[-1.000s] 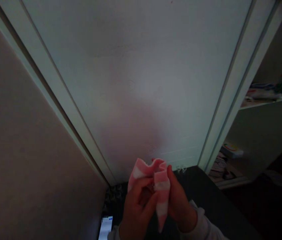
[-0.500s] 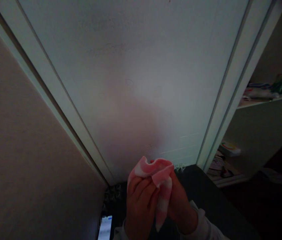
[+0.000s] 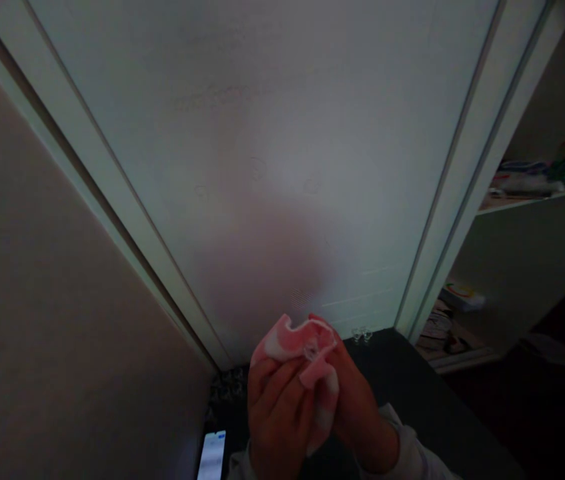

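Over the tabletop, short of its far edge, left hand and right hand grip a cloth, newly baring a half-wrapped clear piece.

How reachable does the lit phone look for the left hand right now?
Probably yes: the phone lies close by the left hand, its screen uncovered where it shows, though that hand may first need to release the pink-and-white cloth.

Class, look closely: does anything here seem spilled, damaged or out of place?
Nothing looks spilled or broken, though dim light hides detail. The mildest oddity: faint ring-like marks on the pale panel beyond the pink-and-white cloth, where most of the surface looks plain.
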### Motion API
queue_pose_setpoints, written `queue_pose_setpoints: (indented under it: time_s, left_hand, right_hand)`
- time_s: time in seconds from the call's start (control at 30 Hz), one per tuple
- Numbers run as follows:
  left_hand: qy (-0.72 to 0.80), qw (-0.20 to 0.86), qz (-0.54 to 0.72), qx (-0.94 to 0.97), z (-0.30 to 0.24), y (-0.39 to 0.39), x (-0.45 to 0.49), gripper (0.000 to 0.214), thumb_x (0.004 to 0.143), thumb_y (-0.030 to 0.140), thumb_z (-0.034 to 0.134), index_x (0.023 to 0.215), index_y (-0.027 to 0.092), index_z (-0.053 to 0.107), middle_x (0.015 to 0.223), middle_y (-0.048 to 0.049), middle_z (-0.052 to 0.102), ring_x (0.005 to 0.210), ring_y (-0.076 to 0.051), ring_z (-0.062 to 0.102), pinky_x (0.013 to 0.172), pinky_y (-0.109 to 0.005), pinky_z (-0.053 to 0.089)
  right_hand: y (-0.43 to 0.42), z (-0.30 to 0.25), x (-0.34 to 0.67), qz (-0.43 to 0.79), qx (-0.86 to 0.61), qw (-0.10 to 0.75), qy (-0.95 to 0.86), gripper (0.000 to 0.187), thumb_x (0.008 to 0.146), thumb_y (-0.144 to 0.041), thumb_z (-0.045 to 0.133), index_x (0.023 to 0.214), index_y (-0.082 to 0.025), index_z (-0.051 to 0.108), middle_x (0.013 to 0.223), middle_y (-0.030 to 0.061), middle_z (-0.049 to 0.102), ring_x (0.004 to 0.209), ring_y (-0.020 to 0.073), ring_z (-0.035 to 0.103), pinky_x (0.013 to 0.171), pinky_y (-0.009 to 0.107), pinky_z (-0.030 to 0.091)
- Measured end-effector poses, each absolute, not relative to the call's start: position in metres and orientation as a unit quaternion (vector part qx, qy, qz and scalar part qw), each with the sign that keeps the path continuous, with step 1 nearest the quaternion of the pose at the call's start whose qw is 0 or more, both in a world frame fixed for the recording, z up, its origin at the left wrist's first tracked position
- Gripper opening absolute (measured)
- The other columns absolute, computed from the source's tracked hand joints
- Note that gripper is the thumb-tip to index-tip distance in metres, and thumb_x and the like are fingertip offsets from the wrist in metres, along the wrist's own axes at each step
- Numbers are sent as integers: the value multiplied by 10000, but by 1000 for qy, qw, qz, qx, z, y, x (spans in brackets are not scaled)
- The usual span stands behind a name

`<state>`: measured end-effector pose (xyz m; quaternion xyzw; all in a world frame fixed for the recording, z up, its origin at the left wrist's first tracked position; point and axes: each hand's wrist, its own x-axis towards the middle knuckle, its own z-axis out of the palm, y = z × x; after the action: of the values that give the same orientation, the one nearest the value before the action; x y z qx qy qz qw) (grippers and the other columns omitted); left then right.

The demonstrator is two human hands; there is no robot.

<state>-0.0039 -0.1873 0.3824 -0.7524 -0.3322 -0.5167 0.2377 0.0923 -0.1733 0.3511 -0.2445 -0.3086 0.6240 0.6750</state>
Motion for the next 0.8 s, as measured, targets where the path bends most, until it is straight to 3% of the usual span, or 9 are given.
queue_pose_setpoints:
  time_s: [0.13, 0.37, 0.6, 0.8]
  left_hand:
    - [-364, 197, -528, -741, 367, -184, -10, 163, 878, 228, 508, 789, 188, 638, 757, -33, 677, 802, -173, 571, 700, -286, 482]
    - [-375, 179, -521, -745, 363, -185, -11, 110, 840, 179, 530, 810, 205, 633, 745, -29, 652, 766, -186, 554, 656, -291, 487]
    - [-397, 150, -506, -750, 362, -186, -12, 136, 797, 132, 537, 870, 199, 630, 811, -48, 618, 799, -202, 528, 677, -302, 477]
    - [-414, 36, -551, -724, 360, -188, -24, 148, 803, 122, 517, 892, 210, 596, 853, -32, 560, 799, -179, 533, 691, -295, 472]
  right_hand:
    - [-173, 344, 95, 584, -262, 675, -368, 188, 782, -341, 592, 923, -239, 663, 873, 12, 695, 792, 171, 608, 764, 281, 481]
    - [-176, 351, 94, 639, -194, 661, -341, 211, 741, -449, 636, 825, -259, 669, 791, 22, 675, 701, 182, 598, 703, 297, 502]
    - [-171, 351, 96, 601, -224, 672, -371, 260, 731, -427, 668, 925, -254, 663, 786, 3, 665, 659, 136, 576, 608, 215, 476]
    - [-169, 349, 100, 508, -271, 675, -462, 258, 783, -418, 615, 966, -240, 658, 847, 10, 667, 734, 142, 581, 672, 206, 462]
